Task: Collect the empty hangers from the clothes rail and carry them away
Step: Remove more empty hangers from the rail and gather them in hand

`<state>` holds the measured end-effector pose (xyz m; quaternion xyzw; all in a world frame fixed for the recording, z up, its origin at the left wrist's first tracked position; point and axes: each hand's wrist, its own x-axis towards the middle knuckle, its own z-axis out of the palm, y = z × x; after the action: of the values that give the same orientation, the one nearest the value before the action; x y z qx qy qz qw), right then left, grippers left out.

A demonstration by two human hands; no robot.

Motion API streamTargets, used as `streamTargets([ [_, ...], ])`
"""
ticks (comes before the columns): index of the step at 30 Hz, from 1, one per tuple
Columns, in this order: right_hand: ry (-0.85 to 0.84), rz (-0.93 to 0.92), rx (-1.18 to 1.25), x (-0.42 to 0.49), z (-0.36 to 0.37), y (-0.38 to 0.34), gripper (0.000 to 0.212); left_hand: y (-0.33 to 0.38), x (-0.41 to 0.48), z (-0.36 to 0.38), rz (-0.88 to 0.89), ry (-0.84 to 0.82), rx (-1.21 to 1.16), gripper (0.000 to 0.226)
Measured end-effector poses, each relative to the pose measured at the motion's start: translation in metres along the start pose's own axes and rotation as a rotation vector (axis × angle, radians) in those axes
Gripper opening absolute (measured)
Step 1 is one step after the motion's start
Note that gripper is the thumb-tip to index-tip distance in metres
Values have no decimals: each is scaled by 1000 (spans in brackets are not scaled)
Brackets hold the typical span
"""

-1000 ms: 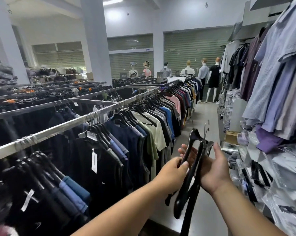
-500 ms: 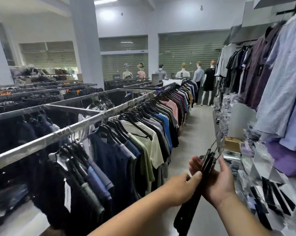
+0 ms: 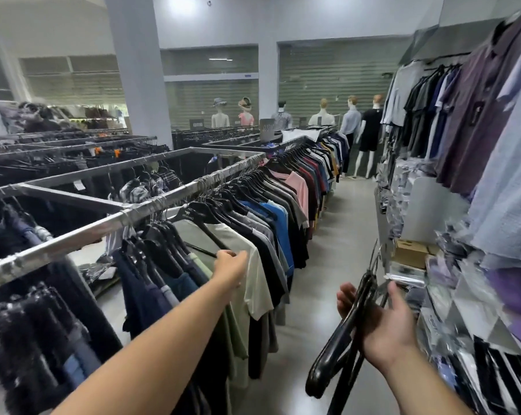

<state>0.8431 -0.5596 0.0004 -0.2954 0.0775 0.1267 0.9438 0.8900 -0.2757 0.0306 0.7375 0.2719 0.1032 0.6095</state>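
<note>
Shop aisle, grey floor [image 3: 337,223], beside clothes rail [image 3: 73,239].
Our left hand [image 3: 230,266] pinches an empty hanger [image 3: 205,232] under the rail; right hand [image 3: 382,324] grasps black hangers [image 3: 334,351].

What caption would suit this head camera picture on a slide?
In a clothing shop aisle, the left hand reaches for an empty black hanger on the rail while the right hand holds collected hangers.

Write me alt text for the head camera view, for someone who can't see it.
In a clothing shop aisle, a person's left hand grips the bottom bar of an empty black hanger still on the clothes rail, while the right hand holds a bundle of collected black hangers. Packed shirts line both sides; mannequins stand at the far end.
</note>
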Motion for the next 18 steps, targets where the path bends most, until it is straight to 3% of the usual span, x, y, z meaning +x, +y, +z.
streamTargets([
  [3,-7,37,-32,29,-4,-17,82,10,29,6,-56,106,-38,54],
  [8,-73,72,-86,74,-6,-49,83,13,67,25,-141,214,-116,45],
  [12,-106,121,-105,93,-2,-57,85,0,94,31,-163,300,-129,58],
  [18,-103,221,-108,126,7,-78,87,16,98,37,-174,336,-195,33],
])
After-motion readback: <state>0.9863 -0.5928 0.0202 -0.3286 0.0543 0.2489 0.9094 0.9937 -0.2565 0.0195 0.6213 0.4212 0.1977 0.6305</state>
